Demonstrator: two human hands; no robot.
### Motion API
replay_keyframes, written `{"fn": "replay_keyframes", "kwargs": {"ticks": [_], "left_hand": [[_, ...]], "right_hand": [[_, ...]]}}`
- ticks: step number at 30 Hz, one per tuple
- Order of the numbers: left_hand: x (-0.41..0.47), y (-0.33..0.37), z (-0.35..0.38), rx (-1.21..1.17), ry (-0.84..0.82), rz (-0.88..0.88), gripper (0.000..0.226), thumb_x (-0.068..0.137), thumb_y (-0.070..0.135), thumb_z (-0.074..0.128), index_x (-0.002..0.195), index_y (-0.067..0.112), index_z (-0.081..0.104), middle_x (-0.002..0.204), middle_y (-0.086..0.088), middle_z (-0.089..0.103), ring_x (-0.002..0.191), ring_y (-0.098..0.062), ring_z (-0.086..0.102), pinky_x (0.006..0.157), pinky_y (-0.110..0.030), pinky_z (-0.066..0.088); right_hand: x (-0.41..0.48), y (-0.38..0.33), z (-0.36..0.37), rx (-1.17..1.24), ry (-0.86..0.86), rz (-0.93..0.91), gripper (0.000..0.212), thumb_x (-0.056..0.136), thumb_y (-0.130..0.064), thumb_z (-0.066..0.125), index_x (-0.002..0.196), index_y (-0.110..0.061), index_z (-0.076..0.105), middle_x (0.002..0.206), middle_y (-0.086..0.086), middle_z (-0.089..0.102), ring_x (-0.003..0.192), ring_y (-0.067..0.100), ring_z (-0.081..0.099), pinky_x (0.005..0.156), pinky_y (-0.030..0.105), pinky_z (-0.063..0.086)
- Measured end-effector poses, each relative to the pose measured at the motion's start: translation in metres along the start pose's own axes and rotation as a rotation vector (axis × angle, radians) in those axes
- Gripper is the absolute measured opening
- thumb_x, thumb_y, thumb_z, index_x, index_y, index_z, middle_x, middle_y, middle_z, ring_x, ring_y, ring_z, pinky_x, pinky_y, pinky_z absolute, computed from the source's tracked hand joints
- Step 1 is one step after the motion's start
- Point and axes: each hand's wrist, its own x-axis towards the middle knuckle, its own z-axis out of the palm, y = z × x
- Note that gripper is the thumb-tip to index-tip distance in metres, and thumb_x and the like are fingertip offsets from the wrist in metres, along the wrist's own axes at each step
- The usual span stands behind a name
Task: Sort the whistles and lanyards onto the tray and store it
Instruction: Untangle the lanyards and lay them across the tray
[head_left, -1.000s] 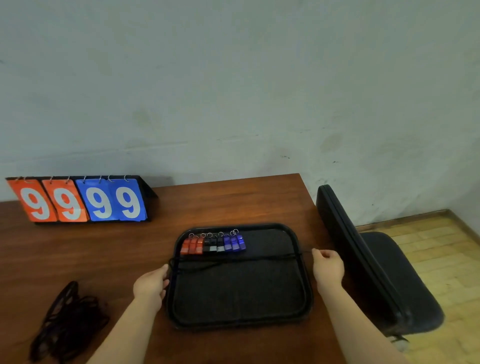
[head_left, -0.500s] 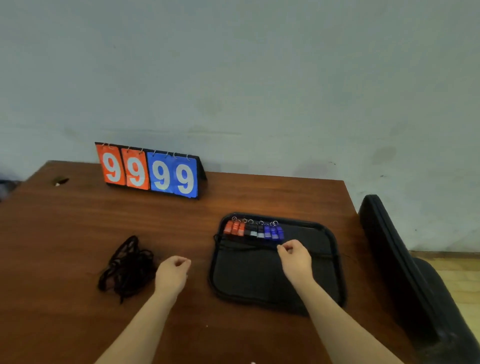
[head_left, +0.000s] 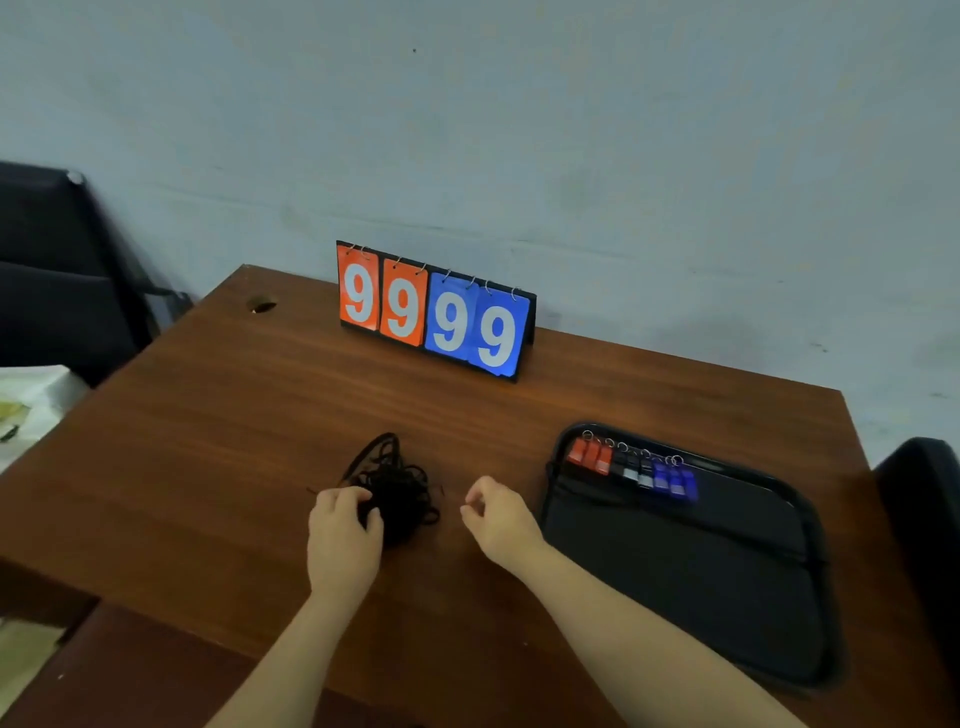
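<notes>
Head view: your hands are at the tangle of lanyards, mid-table.

Your left hand (head_left: 343, 540) rests on the black lanyards (head_left: 397, 480), fingers curled into the tangle and gripping it. Your right hand (head_left: 498, 519) hovers just beside it, loosely curled and empty. Near the table's (head_left: 234, 415) right edge, the black tray (head_left: 691, 566) holds red, black and blue whistles (head_left: 631, 467) along its far rim. A scoreboard (head_left: 434, 312) stands at the far edge.

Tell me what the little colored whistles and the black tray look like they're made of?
The whistles look like glossy plastic: bright red, black and blue, with thin metal-looking rings on top. The tray looks like dark plastic with a smooth raised rim and a duller floor, though that is hard to confirm.
</notes>
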Motion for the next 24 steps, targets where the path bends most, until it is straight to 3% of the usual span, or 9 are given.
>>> {"fn": "replay_keyframes", "kwargs": {"ticks": [5, 8, 12, 16, 21, 24], "left_hand": [[0.014, 0.007, 0.010, 0.183, -0.039, 0.392, 0.034, 0.086, 0.016, 0.067, 0.120, 0.015, 0.065, 0.127, -0.003, 0.061, 0.123, -0.028, 0.053, 0.096, -0.045, 0.045], [0.020, 0.009, 0.018, 0.258, -0.109, 0.476, 0.040, 0.088, 0.023, 0.066, 0.127, 0.019, 0.062, 0.133, 0.003, 0.059, 0.132, -0.023, 0.047, 0.104, -0.045, 0.039], [0.026, 0.001, 0.027, 0.361, -0.139, 0.497, 0.039, 0.080, 0.031, 0.075, 0.117, 0.020, 0.069, 0.118, 0.002, 0.068, 0.117, -0.024, 0.060, 0.095, -0.048, 0.047], [0.027, 0.003, 0.027, 0.411, -0.033, 0.461, 0.025, 0.069, 0.031, 0.084, 0.088, 0.018, 0.074, 0.090, 0.000, 0.072, 0.087, -0.024, 0.070, 0.082, -0.049, 0.052], [0.038, -0.003, 0.022, 0.400, 0.017, 0.350, 0.015, 0.075, 0.022, 0.079, 0.087, 0.014, 0.074, 0.092, -0.005, 0.071, 0.089, -0.029, 0.067, 0.084, -0.050, 0.049], [0.042, -0.006, 0.018, 0.399, 0.035, 0.324, 0.015, 0.077, 0.021, 0.078, 0.089, 0.014, 0.074, 0.094, -0.005, 0.071, 0.092, -0.029, 0.066, 0.084, -0.049, 0.048]], "right_hand": [[0.029, -0.028, 0.021, 0.032, 0.049, 0.014, 0.040, 0.099, -0.029, 0.051, 0.136, -0.017, 0.045, 0.129, 0.003, 0.051, 0.109, 0.021, 0.057, 0.081, 0.028, 0.047], [0.038, -0.032, 0.027, -0.051, 0.044, 0.003, 0.030, 0.099, -0.027, 0.051, 0.125, -0.015, 0.058, 0.122, 0.006, 0.060, 0.107, 0.024, 0.058, 0.083, 0.034, 0.048], [0.039, -0.032, 0.027, -0.031, 0.053, -0.045, 0.018, 0.097, -0.023, 0.053, 0.101, -0.015, 0.069, 0.096, 0.002, 0.067, 0.085, 0.018, 0.059, 0.073, 0.033, 0.050], [0.030, -0.037, 0.014, -0.002, 0.055, -0.194, 0.015, 0.099, -0.026, 0.051, 0.094, -0.019, 0.063, 0.092, -0.005, 0.058, 0.086, 0.013, 0.055, 0.075, 0.028, 0.047], [0.015, -0.041, -0.035, 0.147, 0.296, -0.210, 0.015, 0.098, -0.017, 0.053, 0.086, -0.026, 0.055, 0.088, -0.010, 0.058, 0.083, 0.001, 0.054, 0.075, 0.014, 0.041], [0.008, -0.036, -0.068, 0.255, 0.425, -0.158, 0.020, 0.098, -0.015, 0.050, 0.081, -0.026, 0.053, 0.083, -0.008, 0.057, 0.081, 0.005, 0.056, 0.074, 0.017, 0.043]]}}
